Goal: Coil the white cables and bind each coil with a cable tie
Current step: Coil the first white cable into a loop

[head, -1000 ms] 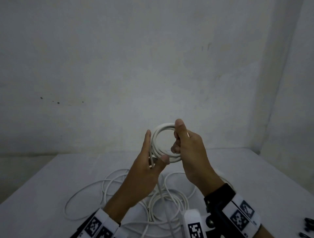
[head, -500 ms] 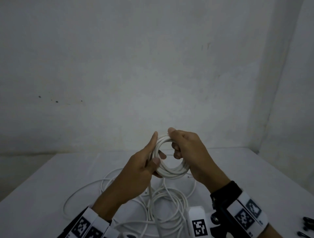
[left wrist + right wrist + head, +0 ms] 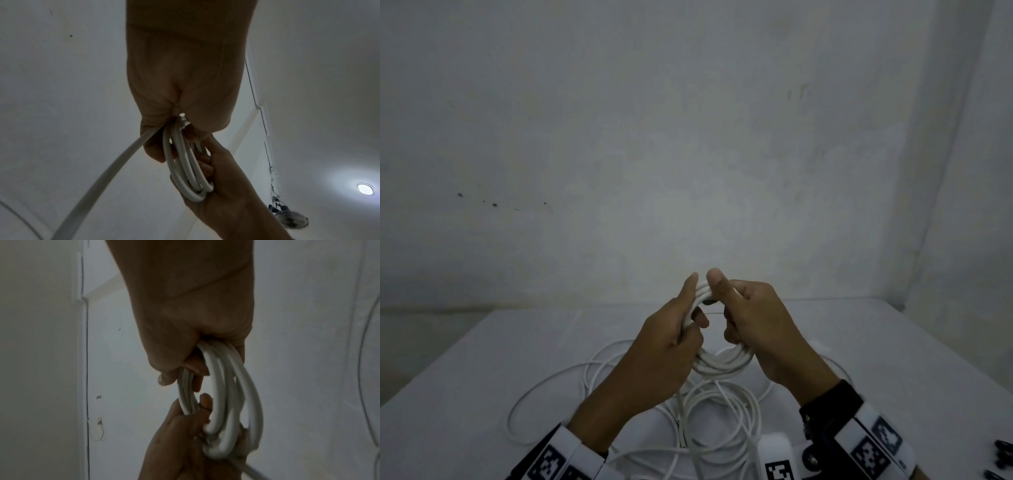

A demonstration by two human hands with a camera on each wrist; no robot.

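I hold a white cable coil (image 3: 722,367) of several loops in the air above the table, a hand on each side. My left hand (image 3: 695,301) grips its left side, thumb up along the loops. My right hand (image 3: 726,308) grips the right side, thumb on top. In the left wrist view the left hand (image 3: 174,129) clamps the coil (image 3: 185,162), and a loose cable tail (image 3: 115,162) runs down and left. In the right wrist view the right hand (image 3: 185,366) curls round the coil (image 3: 226,386), and the left hand (image 3: 185,426) holds its far end.
More loose white cable (image 3: 722,428) lies in wide loops on the white table (image 3: 482,359) under my hands. Small black cable ties (image 3: 1000,462) lie at the table's right front edge. A plain wall stands close behind the table.
Both hands have come down a little with the coil. The coil has tipped from upright to flatter, and my right hand has shifted to grip its right side.
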